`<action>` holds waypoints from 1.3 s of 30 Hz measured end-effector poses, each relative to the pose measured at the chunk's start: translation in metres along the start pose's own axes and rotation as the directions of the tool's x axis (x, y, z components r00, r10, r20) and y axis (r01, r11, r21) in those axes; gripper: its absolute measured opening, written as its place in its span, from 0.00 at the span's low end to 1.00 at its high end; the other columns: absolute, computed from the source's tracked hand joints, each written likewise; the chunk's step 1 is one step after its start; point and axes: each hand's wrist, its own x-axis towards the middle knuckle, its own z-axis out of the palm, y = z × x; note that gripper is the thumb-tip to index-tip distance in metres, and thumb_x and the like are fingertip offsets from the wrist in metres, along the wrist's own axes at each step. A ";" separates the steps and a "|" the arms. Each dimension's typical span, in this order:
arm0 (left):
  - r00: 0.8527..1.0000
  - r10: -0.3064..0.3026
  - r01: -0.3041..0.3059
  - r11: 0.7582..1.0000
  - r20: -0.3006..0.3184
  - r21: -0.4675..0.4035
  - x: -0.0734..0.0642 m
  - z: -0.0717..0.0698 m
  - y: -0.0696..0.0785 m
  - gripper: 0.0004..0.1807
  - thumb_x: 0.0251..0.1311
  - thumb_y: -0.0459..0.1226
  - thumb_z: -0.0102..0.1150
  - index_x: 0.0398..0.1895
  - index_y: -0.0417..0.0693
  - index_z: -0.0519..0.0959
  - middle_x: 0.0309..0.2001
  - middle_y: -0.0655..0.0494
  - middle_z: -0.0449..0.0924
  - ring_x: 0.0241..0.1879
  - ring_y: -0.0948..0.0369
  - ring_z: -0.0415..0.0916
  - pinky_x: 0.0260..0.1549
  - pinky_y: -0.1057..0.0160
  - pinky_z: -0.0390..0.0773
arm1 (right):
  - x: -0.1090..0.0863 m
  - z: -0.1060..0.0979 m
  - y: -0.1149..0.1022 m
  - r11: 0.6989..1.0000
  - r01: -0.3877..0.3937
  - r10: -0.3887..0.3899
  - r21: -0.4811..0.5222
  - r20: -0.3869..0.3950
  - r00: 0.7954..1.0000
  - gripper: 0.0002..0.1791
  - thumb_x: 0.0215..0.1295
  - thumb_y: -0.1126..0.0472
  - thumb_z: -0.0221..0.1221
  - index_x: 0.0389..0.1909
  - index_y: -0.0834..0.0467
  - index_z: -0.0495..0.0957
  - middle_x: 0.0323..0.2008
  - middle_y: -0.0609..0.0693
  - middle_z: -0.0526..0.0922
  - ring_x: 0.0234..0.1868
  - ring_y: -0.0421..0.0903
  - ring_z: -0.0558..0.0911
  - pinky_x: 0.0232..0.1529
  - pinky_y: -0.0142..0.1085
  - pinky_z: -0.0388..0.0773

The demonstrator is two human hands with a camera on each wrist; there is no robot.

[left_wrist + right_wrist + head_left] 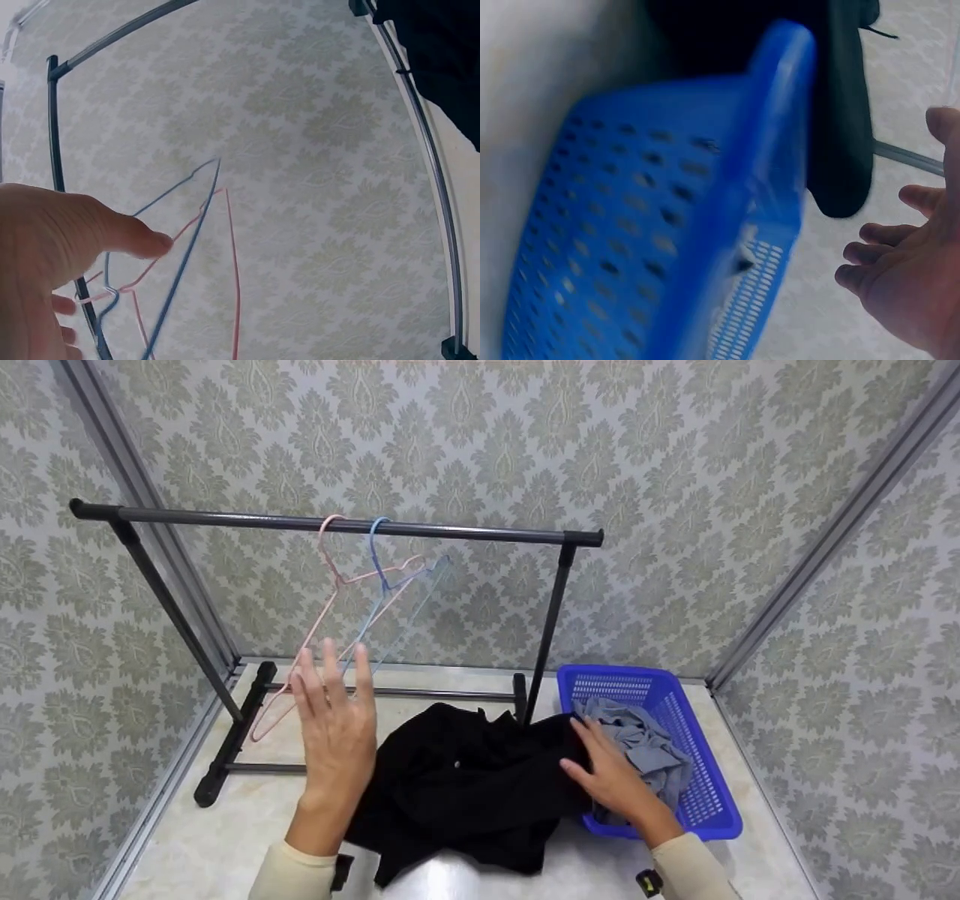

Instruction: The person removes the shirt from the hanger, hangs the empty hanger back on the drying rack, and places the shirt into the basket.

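My left hand (335, 742) is raised with its fingers straight, in front of a pink hanger (321, 542) and a blue hanger (372, 544) that hang on the rack's top bar. In the left wrist view its thumb (142, 236) overlaps the hangers; whether it touches them I cannot tell. A crumpled black garment (465, 795) with a small light button lies below, its right end reaching the basket. Over that end is my right hand (615, 776), fingers spread and relaxed. The right wrist view shows this hand apart from the black cloth (844, 157), holding nothing.
A blue plastic basket (720, 802) stands at the right with grey-blue clothing (641, 746) inside. The black metal rack (480, 534) spans the back left, its feet on the pale marbled surface (180, 840). Patterned walls (465, 442) enclose the sides and back.
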 end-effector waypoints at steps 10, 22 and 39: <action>0.930 0.367 -0.351 0.877 -0.014 -0.327 -0.038 0.028 0.017 0.32 0.76 0.52 0.47 0.71 0.39 0.73 0.72 0.30 0.67 0.71 0.36 0.67 0.63 0.40 0.75 | 0.004 0.030 -0.013 0.997 0.075 -0.075 -0.018 0.003 0.997 0.40 0.73 0.43 0.60 0.80 0.53 0.60 0.80 0.63 0.57 0.80 0.67 0.54 0.74 0.68 0.55; 0.796 0.200 0.084 0.898 0.571 -0.432 -0.107 0.079 0.001 0.46 0.64 0.62 0.62 0.82 0.59 0.59 0.79 0.40 0.58 0.76 0.35 0.58 0.66 0.28 0.63 | 0.013 0.066 -0.030 0.995 0.081 -0.077 -0.056 0.073 0.994 0.47 0.70 0.35 0.60 0.83 0.47 0.53 0.82 0.63 0.51 0.82 0.65 0.50 0.76 0.65 0.55; 0.515 -0.103 0.476 0.860 0.851 -0.185 -0.176 0.106 -0.004 0.47 0.60 0.73 0.54 0.79 0.67 0.64 0.82 0.35 0.45 0.76 0.21 0.35 0.54 0.09 0.41 | 0.010 0.115 -0.035 0.983 -0.183 0.183 -0.010 0.044 0.982 0.50 0.61 0.25 0.60 0.81 0.36 0.55 0.84 0.59 0.42 0.80 0.74 0.45 0.61 0.83 0.55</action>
